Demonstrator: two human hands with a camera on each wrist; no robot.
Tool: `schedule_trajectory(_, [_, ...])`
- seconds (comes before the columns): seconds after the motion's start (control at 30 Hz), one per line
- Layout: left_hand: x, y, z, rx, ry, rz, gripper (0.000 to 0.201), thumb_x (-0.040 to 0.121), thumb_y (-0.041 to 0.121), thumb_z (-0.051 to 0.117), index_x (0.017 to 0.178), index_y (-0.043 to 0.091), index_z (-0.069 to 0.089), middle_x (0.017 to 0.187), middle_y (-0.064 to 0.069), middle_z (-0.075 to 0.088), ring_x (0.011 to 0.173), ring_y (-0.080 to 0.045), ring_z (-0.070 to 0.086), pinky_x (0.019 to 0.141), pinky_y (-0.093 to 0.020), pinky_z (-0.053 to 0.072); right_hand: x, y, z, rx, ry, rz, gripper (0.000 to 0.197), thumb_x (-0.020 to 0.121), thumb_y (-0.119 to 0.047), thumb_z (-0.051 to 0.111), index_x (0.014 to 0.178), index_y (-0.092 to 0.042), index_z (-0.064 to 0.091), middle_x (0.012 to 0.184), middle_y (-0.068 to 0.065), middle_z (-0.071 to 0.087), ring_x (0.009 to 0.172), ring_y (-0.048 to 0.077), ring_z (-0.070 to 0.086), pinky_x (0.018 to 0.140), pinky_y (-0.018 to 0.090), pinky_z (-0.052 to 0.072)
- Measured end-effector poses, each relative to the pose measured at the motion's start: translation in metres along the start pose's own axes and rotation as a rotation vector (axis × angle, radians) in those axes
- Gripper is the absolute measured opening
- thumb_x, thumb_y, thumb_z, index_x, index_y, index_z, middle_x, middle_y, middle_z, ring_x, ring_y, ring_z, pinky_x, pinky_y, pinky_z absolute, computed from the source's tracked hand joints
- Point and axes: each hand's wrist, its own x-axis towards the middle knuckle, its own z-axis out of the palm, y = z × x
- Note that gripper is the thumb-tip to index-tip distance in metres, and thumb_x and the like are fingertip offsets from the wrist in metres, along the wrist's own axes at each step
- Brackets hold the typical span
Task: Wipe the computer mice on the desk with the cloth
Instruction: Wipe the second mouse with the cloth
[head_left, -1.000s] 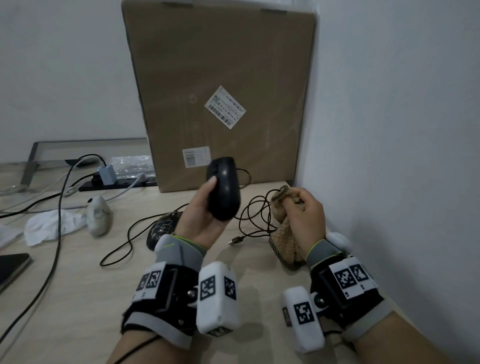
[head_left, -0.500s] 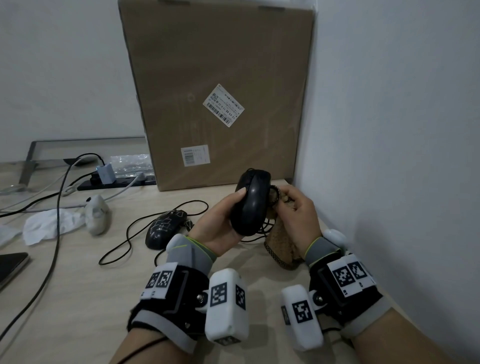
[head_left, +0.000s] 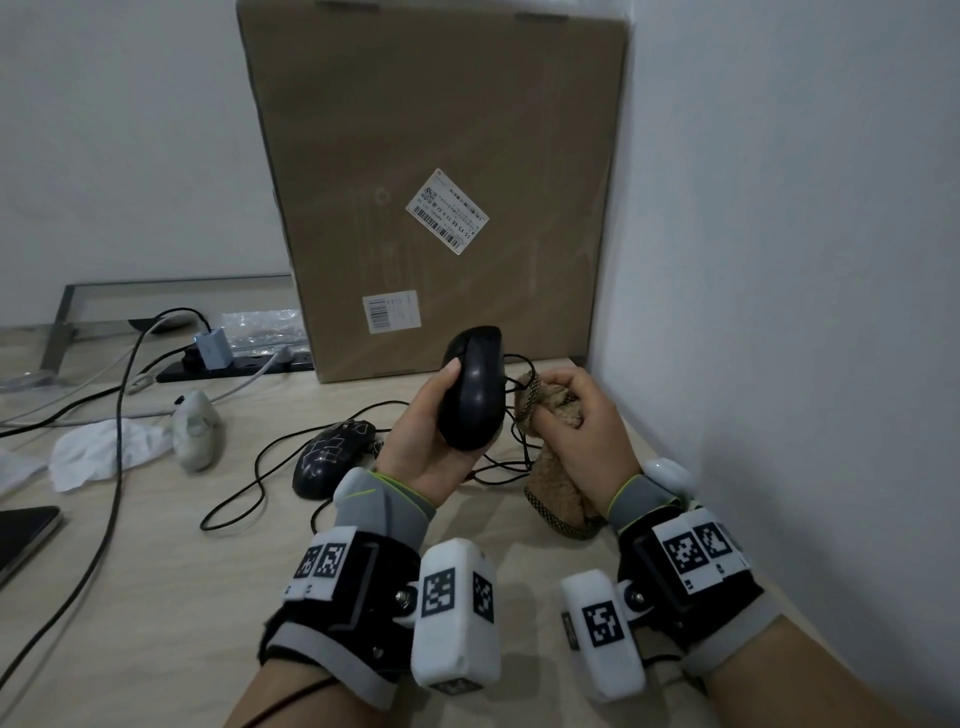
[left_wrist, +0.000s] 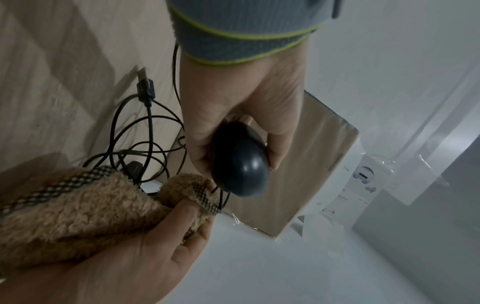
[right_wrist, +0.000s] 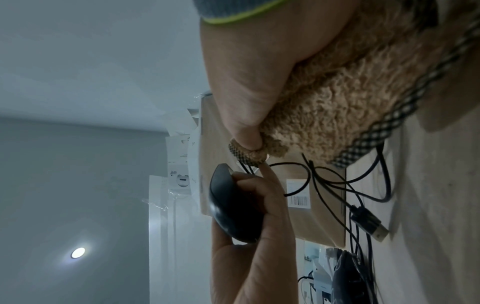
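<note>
My left hand (head_left: 434, 415) holds a plain black wired mouse (head_left: 474, 389) up off the desk, thumb on its left side and fingers curled behind it (right_wrist: 262, 197). Its glossy back (left_wrist: 240, 162) faces the left wrist view. My right hand (head_left: 587, 421) grips a bunched tan fleecy cloth (head_left: 558, 410) with a checked edge, thumb pressed into it (left_wrist: 182, 214). The cloth's corner (right_wrist: 249, 152) sits right beside the mouse's front; contact is unclear. On the desk lie a black patterned mouse (head_left: 332, 457) and a pale grey mouse (head_left: 195, 428).
A tall cardboard box (head_left: 436, 182) stands against the back wall, and a white wall (head_left: 779, 312) closes the right side. Loose black cables (head_left: 249, 478) and a USB plug (left_wrist: 145, 88) lie under my hands. A power strip (head_left: 234, 364), crumpled tissue (head_left: 98, 452) and a dark device (head_left: 21, 535) are at left.
My left hand carried the black mouse to the right, up against the cloth. My right hand lifted the cloth slightly toward it and stays gripping it.
</note>
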Motion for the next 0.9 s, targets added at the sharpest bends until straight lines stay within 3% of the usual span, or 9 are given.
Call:
schedule_trajectory(0.13, [0.001, 0.002, -0.003, -0.108, -0.002, 0.012, 0.035, 0.091, 0.032, 0.052, 0.118, 0.011, 0.059, 0.108, -0.010, 0.064, 0.093, -0.021, 0.061, 0.079, -0.032, 0.052, -0.001, -0.001, 0.002, -0.024, -0.121, 0.021, 0.023, 0.080, -0.002, 0.062, 0.096, -0.019, 0.060, 0.082, -0.012, 0.063, 0.072, -0.008, 0.058, 0.068, 0.007, 0.042])
schedule_trajectory(0.3, [0.003, 0.008, -0.004, -0.118, 0.031, 0.102, 0.024, 0.091, 0.029, 0.052, 0.104, 0.012, 0.063, 0.084, -0.007, 0.071, 0.086, -0.021, 0.062, 0.079, -0.031, 0.054, -0.001, 0.000, 0.000, -0.125, -0.189, 0.028, 0.020, 0.077, -0.005, 0.062, 0.087, -0.022, 0.062, 0.082, -0.009, 0.066, 0.078, 0.007, 0.061, 0.071, 0.015, 0.047])
schedule_trajectory(0.4, [0.004, 0.026, -0.014, -0.276, 0.064, 0.237, 0.023, 0.089, 0.028, 0.054, 0.102, 0.012, 0.063, 0.085, -0.009, 0.072, 0.088, -0.022, 0.062, 0.077, -0.030, 0.055, 0.000, 0.005, -0.002, -0.251, -0.133, 0.070, 0.015, 0.069, -0.021, 0.061, 0.080, -0.031, 0.060, 0.078, -0.009, 0.067, 0.079, 0.013, 0.063, 0.078, 0.032, 0.051])
schedule_trajectory(0.47, [0.004, 0.040, -0.024, -0.335, 0.083, 0.320, 0.022, 0.089, 0.029, 0.054, 0.101, 0.013, 0.063, 0.095, -0.009, 0.069, 0.092, -0.022, 0.062, 0.075, -0.030, 0.055, 0.001, 0.007, -0.003, -0.351, -0.055, 0.091, 0.017, 0.062, -0.035, 0.056, 0.080, -0.035, 0.057, 0.079, -0.008, 0.067, 0.082, 0.018, 0.061, 0.084, 0.041, 0.048])
schedule_trajectory(0.57, [0.002, 0.052, -0.039, -0.403, 0.135, 0.418, 0.026, 0.089, 0.030, 0.056, 0.109, 0.015, 0.061, 0.110, -0.009, 0.063, 0.097, -0.022, 0.060, 0.070, -0.029, 0.057, 0.005, 0.009, -0.005, -0.429, 0.075, 0.130, 0.013, 0.069, -0.033, 0.058, 0.082, -0.031, 0.058, 0.081, 0.000, 0.067, 0.085, 0.023, 0.059, 0.088, 0.044, 0.045])
schedule_trajectory(0.63, [0.003, 0.055, -0.046, -0.409, 0.174, 0.446, 0.035, 0.086, 0.031, 0.058, 0.119, 0.017, 0.057, 0.118, -0.008, 0.060, 0.099, -0.021, 0.059, 0.067, -0.028, 0.057, 0.005, 0.009, -0.007, -0.411, 0.147, 0.143, 0.009, 0.075, -0.029, 0.058, 0.083, -0.027, 0.060, 0.076, -0.002, 0.068, 0.081, 0.023, 0.061, 0.085, 0.043, 0.046])
schedule_trajectory(0.7, [0.006, 0.052, -0.047, -0.340, 0.174, 0.411, 0.033, 0.085, 0.031, 0.058, 0.116, 0.019, 0.058, 0.112, -0.006, 0.061, 0.096, -0.019, 0.059, 0.068, -0.028, 0.057, 0.004, 0.007, -0.008, -0.339, 0.196, 0.135, 0.003, 0.078, -0.023, 0.058, 0.078, -0.026, 0.060, 0.070, -0.008, 0.065, 0.075, 0.020, 0.060, 0.078, 0.038, 0.048])
schedule_trajectory(0.83, [0.008, 0.035, -0.033, -0.105, 0.142, 0.234, 0.017, 0.093, 0.029, 0.051, 0.103, 0.019, 0.059, 0.093, -0.006, 0.065, 0.087, -0.019, 0.059, 0.074, -0.028, 0.053, 0.002, 0.001, -0.008, -0.245, 0.224, 0.111, 0.017, 0.082, -0.016, 0.058, 0.073, -0.030, 0.059, 0.065, -0.016, 0.059, 0.064, 0.001, 0.054, 0.059, 0.013, 0.040])
schedule_trajectory(0.9, [0.009, 0.024, -0.024, -0.016, 0.116, 0.163, 0.017, 0.093, 0.027, 0.051, 0.102, 0.016, 0.061, 0.092, -0.008, 0.066, 0.087, -0.020, 0.059, 0.079, -0.031, 0.050, 0.003, 0.001, -0.008, -0.220, 0.217, 0.092, 0.016, 0.083, -0.015, 0.059, 0.075, -0.029, 0.061, 0.069, -0.014, 0.060, 0.065, -0.001, 0.054, 0.057, 0.007, 0.037])
